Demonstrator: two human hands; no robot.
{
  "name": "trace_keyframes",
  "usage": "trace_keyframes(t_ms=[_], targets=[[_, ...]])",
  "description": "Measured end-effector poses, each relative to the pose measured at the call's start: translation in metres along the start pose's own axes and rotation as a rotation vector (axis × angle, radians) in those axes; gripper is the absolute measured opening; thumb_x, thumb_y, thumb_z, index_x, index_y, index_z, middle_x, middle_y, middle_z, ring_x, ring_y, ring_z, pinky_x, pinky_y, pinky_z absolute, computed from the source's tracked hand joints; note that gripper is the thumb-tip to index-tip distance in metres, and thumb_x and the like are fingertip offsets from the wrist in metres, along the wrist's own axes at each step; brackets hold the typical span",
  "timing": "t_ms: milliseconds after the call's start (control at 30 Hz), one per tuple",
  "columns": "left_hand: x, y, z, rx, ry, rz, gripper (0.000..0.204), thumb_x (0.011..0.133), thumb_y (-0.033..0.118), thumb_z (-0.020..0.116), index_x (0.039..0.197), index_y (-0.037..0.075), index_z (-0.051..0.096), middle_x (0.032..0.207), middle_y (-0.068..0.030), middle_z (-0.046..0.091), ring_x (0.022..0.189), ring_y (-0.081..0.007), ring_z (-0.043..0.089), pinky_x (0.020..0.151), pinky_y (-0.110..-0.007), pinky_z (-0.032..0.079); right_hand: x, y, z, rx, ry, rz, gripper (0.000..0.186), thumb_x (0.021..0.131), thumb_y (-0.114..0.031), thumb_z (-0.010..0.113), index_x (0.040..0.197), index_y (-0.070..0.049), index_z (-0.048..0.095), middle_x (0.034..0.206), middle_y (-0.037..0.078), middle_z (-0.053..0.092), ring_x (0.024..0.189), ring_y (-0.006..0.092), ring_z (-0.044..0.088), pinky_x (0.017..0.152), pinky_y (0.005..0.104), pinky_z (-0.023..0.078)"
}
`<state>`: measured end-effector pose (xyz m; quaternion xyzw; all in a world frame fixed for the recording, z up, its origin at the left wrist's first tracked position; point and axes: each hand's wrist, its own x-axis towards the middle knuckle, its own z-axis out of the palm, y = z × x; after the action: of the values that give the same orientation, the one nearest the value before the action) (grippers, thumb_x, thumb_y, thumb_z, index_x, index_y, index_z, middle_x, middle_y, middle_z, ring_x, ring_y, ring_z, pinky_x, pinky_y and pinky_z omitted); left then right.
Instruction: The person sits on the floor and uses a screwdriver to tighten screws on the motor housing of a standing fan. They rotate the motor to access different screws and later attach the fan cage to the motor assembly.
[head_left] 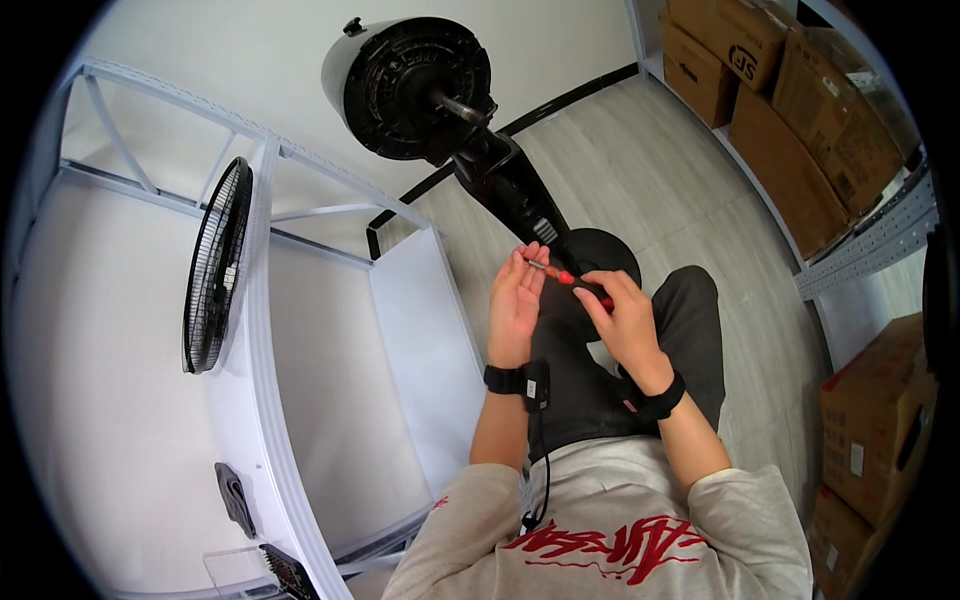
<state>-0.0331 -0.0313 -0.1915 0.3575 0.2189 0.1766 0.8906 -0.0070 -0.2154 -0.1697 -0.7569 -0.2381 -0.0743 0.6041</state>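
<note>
Plastic, metal and cardboard
Screwdriver-like tool (566, 277) with plastic handle, metal shaft; glossy plastic-looking fan housing (387, 95); matt cardboard boxes (838, 125).

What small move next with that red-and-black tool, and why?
Probably ease the left hand off the metal end of the red-and-black tool, likely a screwdriver: the left fingers seem to touch that end, while the right hand grips the handle and should support it alone.
</note>
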Motion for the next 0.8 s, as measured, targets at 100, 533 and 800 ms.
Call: trace_keyframes(t_ms=[100,533,800], targets=[[-0.005,0.01,0.016,0.04,-0.04,0.042,0.032,0.105,0.017,0.056,0.129,-0.004,0.054,0.129,-0.0155,0.062,0.127,-0.0288,0.058,0.113,-0.04,0.046,0.003,-0.007,-0.006,0.055,-0.044,0.115,0.021,0.089,-0.013,0.076,0.107,-0.004,0.07,0.086,0.013,0.068,0.066,0.0237,0.065,0.061,0.0335,0.052],[0.013,0.049,0.041,0.416,0.058,0.436,0.031,0.101,0.006,0.054,0.13,-0.005,0.053,0.103,-0.0112,0.066,0.08,-0.0127,0.061,0.071,-0.023,0.048,0.044,-0.07,-0.061,0.055,0.24,-0.101,0.024,0.087,-0.005,0.072,0.111,-0.003,0.069,0.087,0.007,0.069,0.061,0.012,0.059,0.055,0.0257,0.047],[0.066,0.104,0.043,0.803,0.142,0.76,0.046,0.088,0.011,0.067,0.131,-0.002,0.053,0.082,0.0014,0.042,0.071,-0.009,0.043,0.064,-0.024,0.041,0.104,-0.139,-0.086,-0.042,0.22,-0.401,0.021,0.085,-0.004,0.071,0.106,-0.004,0.067,0.082,0.008,0.067,0.059,0.0192,0.061,0.053,0.0307,0.048]])
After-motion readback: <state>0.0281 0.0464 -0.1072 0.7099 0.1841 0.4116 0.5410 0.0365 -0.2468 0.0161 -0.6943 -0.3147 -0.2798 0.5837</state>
